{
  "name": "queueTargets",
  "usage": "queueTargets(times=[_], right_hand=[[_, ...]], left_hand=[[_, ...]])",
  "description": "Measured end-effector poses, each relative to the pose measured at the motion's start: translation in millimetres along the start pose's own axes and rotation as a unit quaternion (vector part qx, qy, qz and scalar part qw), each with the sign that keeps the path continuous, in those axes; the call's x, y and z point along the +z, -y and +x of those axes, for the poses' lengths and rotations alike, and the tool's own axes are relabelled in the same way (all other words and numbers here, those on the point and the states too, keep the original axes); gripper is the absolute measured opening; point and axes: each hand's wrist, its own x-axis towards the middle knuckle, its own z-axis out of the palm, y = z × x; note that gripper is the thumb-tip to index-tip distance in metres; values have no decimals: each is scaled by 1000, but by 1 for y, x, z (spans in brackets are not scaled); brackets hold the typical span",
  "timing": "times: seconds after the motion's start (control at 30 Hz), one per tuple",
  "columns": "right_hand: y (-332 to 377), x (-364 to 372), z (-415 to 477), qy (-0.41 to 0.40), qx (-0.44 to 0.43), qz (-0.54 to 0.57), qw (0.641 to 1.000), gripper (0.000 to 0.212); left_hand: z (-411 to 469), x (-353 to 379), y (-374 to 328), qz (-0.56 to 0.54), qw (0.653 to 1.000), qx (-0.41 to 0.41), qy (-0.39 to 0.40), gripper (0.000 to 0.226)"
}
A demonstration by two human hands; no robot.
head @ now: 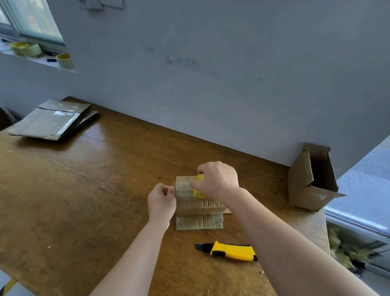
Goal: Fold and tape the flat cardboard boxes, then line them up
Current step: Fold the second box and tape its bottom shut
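Observation:
A clear tape roll (185, 186) with a yellow core is held just above a small cardboard box (200, 207) on the wooden table (84, 197). My right hand (217, 180) grips the roll from the right side. My left hand (161, 203) pinches the tape's loose end at the roll's left edge. One box flap (199, 222) lies flat on the table toward me. A stack of flat cardboard boxes (52, 122) lies at the table's far left. One folded box (311, 178) stands against the wall at the right, its flaps open.
A yellow and black utility knife (227, 250) lies on the table near me, right of centre. Several tape rolls (29, 49) sit on the window sill at upper left. The table's right edge drops beside a grey ledge (370, 196).

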Motion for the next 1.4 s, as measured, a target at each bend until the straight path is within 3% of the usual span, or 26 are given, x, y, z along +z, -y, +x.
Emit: queueTargets(times=[0.27, 0.73, 0.9, 1.03, 1.1, 1.13, 1.2, 1.27, 1.4], right_hand=[[1, 2, 24, 20, 11, -8, 1000, 29], [11, 7, 56, 63, 17, -35, 997, 23], [10, 10, 55, 61, 25, -33, 997, 27], [9, 9, 52, 61, 20, -39, 997, 29], [10, 10, 51, 60, 20, -39, 997, 30], [11, 9, 51, 60, 20, -40, 997, 30], [13, 9, 51, 59, 23, -44, 997, 28], [14, 8, 50, 54, 27, -48, 997, 27], [13, 10, 46, 44, 32, -50, 997, 27]], left_hand=[[16, 7, -5, 9, 999, -31, 7, 14], [43, 15, 0, -67, 988, -133, 36, 15], [48, 20, 9, -98, 973, -184, 96, 9], [49, 13, 11, -98, 952, -261, 128, 42], [51, 9, 13, -77, 947, -277, 143, 47], [52, 9, 12, -57, 957, -249, 136, 41], [49, 13, 5, 7, 992, -110, 66, 18], [38, 16, -4, 42, 998, 34, -11, 19], [21, 17, -1, 109, 984, 129, -51, 25]])
